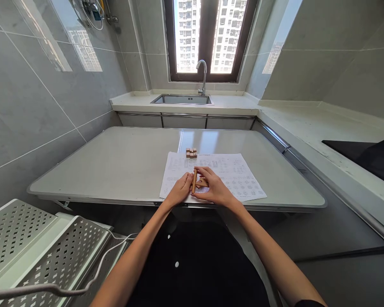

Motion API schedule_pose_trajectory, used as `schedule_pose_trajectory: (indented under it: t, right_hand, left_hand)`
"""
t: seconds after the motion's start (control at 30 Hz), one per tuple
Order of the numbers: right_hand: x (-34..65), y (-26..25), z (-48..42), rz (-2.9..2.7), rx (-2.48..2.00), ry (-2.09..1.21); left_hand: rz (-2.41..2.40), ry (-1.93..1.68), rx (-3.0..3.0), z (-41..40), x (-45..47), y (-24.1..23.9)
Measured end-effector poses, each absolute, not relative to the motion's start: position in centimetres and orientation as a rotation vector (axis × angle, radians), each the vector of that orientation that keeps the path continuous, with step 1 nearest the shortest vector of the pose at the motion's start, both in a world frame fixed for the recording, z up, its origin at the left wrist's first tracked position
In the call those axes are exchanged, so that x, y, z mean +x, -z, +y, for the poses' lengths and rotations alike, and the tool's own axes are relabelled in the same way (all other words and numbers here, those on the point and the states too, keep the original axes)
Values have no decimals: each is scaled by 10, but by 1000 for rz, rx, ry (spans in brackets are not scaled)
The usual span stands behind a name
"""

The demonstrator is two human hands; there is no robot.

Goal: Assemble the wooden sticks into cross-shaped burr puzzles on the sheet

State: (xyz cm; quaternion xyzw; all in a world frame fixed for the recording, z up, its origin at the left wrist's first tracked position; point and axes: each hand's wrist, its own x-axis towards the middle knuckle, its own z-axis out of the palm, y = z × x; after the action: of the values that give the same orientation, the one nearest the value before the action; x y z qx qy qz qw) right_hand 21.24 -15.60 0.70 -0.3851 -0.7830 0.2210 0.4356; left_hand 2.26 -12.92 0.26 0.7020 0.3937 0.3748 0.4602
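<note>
My right hand (215, 186) is closed on a light wooden stick (194, 182), with its fingertips at the top end and its thumb at the bottom. More wooden puzzle pieces (202, 183) show behind the stick, between my palms. My left hand (181, 187) is closed against the left side of these pieces; its fingertips are partly hidden by the stick. Both hands are over a printed sheet (240, 172) with rows of small diagrams. Just past my fingers, a small wooden block puzzle (191, 153) made of cubes stands at the sheet's far edge.
The sheet lies on a white folding table (121, 164). Beyond it are a counter with a steel sink (182, 99) and a tap (203, 76). A metal rail (333, 196) runs along the right. Perforated panels (60, 247) and a cable (99, 268) are at lower left.
</note>
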Motion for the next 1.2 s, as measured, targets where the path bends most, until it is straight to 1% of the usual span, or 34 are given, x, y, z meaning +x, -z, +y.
schedule_pose_trajectory:
  t: [0.33,0.6,0.9,1.2]
  right_hand:
    - [219,-5,-154,-1929,-976,-653]
    - [221,20,-145,-1861,-1275,-397]
    - [214,39,-139,-1857,-1516,-200]
    - [237,39,-137,-1811,-1538,-319]
  left_hand:
    - [901,-998,1559,-125,21,5]
    - [897,-1166,1447,-121,23,13]
    - [884,-1179,1464,-120,22,15]
    - [885,-1145,1519,-123,21,15]
